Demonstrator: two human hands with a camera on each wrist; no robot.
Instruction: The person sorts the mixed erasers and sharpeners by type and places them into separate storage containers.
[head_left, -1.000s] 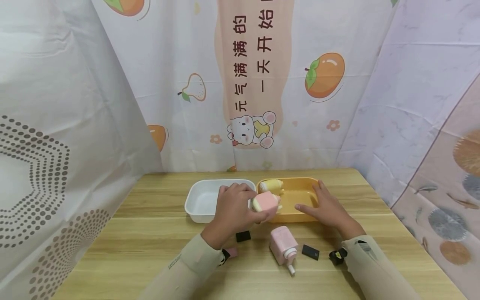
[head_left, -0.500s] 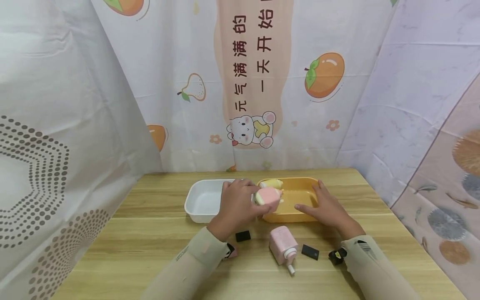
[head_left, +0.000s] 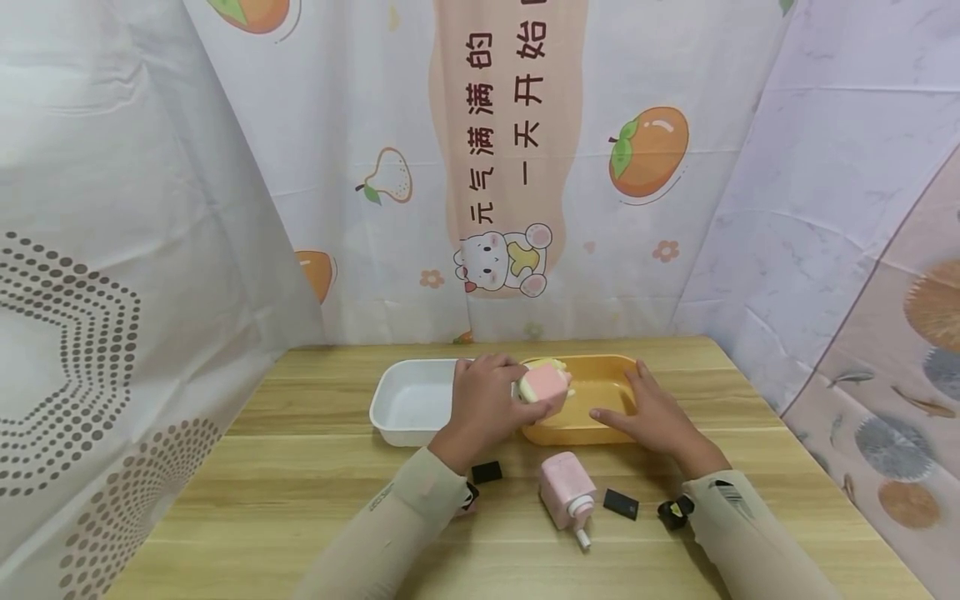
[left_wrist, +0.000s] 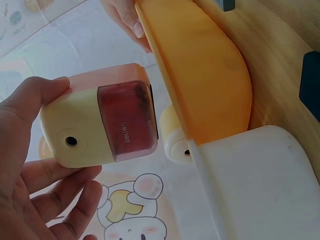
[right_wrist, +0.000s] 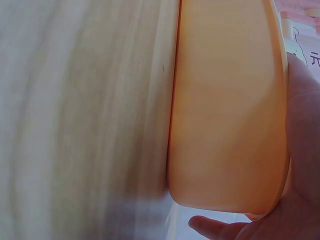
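My left hand (head_left: 487, 400) pinches a pink and cream pencil sharpener (head_left: 545, 387) above the left part of the orange tray (head_left: 577, 435). In the left wrist view, the pencil sharpener (left_wrist: 102, 117) shows its pencil hole and a see-through red shavings drawer, with my thumb on the pink top and fingers beneath. A yellow pencil sharpener (left_wrist: 174, 134) is partly hidden behind the orange tray's rim. My right hand (head_left: 656, 412) rests spread at the orange tray's near right corner, thumb over the front rim and fingers along the right end.
A white tray (head_left: 408, 437) stands against the orange one's left side. Nearer on the wooden table lie a boxy pink object (head_left: 566, 487) with a white stick-like end, a black block (head_left: 487, 472) and a dark flat block (head_left: 621, 504). A printed curtain (head_left: 360, 275) hangs behind.
My left hand has carried the pink and cream pencil sharpener to the right, further over the orange tray, where it now overlaps the yellow one. The right hand has stayed in place.
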